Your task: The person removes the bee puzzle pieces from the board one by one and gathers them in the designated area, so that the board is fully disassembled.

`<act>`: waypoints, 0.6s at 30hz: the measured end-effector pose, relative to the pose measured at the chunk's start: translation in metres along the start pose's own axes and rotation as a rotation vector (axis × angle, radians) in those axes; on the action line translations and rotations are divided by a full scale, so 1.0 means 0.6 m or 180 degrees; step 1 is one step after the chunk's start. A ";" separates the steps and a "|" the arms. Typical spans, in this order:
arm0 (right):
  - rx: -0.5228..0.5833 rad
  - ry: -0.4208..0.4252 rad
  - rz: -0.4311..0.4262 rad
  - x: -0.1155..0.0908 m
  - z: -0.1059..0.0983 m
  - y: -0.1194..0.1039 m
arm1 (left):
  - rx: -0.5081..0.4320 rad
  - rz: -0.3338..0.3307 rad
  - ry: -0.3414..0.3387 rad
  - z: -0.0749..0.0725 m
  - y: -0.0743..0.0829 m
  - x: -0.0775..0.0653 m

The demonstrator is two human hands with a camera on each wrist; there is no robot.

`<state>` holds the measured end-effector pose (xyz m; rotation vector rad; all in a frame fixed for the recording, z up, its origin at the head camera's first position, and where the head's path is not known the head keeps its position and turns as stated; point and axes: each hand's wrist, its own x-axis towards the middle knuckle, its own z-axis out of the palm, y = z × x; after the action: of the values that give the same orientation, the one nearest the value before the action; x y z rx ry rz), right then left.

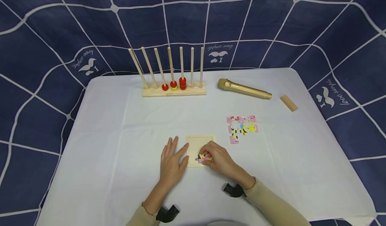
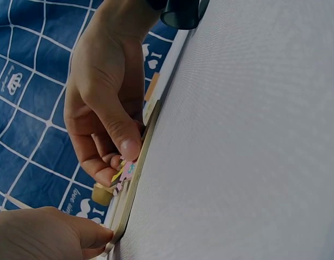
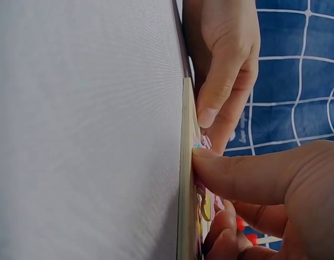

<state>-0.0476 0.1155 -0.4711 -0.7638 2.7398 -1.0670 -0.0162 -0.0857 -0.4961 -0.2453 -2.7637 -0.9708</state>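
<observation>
A shallow wooden puzzle tray (image 1: 193, 149) lies flat near the front middle of the white table. My left hand (image 1: 170, 165) rests beside it with fingers spread, the thumb and index fingertips touching its left edge. Over the tray's lower right, my right hand (image 1: 222, 160) pinches a colourful puzzle piece (image 1: 204, 157) between thumb and curled fingers. The right wrist view shows the right thumb (image 3: 221, 170) low at the tray's rim, with pink and yellow puzzle pieces (image 3: 207, 206) under the fingers. Part of the pieces is hidden by this hand.
Several joined puzzle pieces (image 1: 241, 125) lie right of the tray. Behind stands a wooden bead rack (image 1: 193, 91) with upright pegs and a few red and yellow-green beads. A gold microphone (image 1: 245, 89) and a small wooden block (image 1: 288, 103) lie at the back right.
</observation>
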 end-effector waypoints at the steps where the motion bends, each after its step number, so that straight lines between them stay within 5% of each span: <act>1: 0.0006 0.0000 -0.0007 0.000 0.000 0.001 | 0.0001 -0.0004 -0.0005 0.000 0.000 0.000; 9: 0.0157 -0.0118 0.0055 0.001 -0.005 -0.003 | -0.0006 -0.0014 -0.0032 -0.002 0.002 -0.001; 18: 0.1460 -0.0399 0.0445 0.002 -0.060 0.003 | -0.0010 -0.0028 -0.0035 -0.001 0.001 0.000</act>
<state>-0.0593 0.1379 -0.4452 -0.5376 2.2732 -1.4785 -0.0158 -0.0853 -0.4953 -0.2399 -2.7758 -0.9791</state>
